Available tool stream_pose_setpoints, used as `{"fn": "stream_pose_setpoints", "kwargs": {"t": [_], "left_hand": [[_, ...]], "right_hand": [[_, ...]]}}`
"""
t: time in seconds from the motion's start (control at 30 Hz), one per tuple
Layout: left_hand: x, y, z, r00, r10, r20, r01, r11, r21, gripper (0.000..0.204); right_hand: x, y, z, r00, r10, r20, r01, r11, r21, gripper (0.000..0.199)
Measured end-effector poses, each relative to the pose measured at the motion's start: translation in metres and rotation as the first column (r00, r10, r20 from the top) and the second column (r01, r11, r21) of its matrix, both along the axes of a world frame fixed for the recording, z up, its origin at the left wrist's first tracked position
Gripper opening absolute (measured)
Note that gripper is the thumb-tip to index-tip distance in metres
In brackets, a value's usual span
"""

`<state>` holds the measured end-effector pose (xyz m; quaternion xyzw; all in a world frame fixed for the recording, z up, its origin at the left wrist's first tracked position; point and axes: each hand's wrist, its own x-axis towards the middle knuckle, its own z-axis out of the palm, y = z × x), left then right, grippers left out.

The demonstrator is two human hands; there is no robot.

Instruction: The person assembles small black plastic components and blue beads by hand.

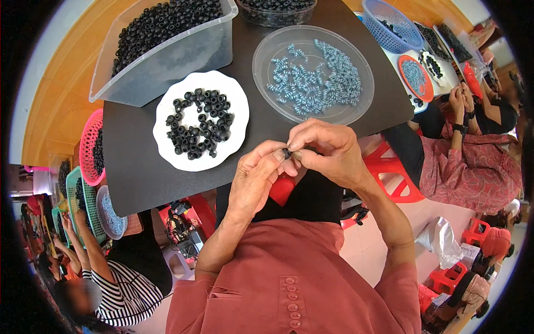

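Observation:
In front of my body, just past the near edge of the dark table, both hands meet. Between its thumb and fingers my left hand (255,175) pinches a small black plastic part (287,153). My right hand (331,153) is closed at the fingertips against the same part; what it pinches is too small to make out. Beyond my left hand, a scalloped white plate (238,106) holds a loose heap of similar black parts (208,126). A round clear lid-like tray (260,69) beyond my right hand carries many small bluish metal springs (342,75).
On the dark table (139,189), a large clear bin (183,69) of black parts stands far left, and a clear tub (278,18) sits at the back. Co-workers sit on both sides, near a pink basket (88,146) and a blue basket (397,25). Red stools (409,186) stand right.

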<state>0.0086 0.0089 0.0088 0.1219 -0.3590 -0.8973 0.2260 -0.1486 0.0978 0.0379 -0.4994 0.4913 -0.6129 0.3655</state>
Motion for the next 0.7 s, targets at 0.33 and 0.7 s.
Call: {"fn": "stream_pose_setpoints", "kwargs": {"t": [0.33,0.7], "left_hand": [[-0.001,0.0,0.005,0.999,-0.023,0.043,0.023,1.0,0.005,0.021],[-0.001,0.003,0.012,0.977,0.128,0.173,-0.069,0.947,-0.314,0.019]], "right_hand": [[-0.005,-0.001,0.006,0.999,-0.016,-0.037,0.016,1.0,0.021,0.02],[-0.005,0.001,0.011,0.993,-0.025,-0.115,0.032,0.997,0.064,0.02]]}}
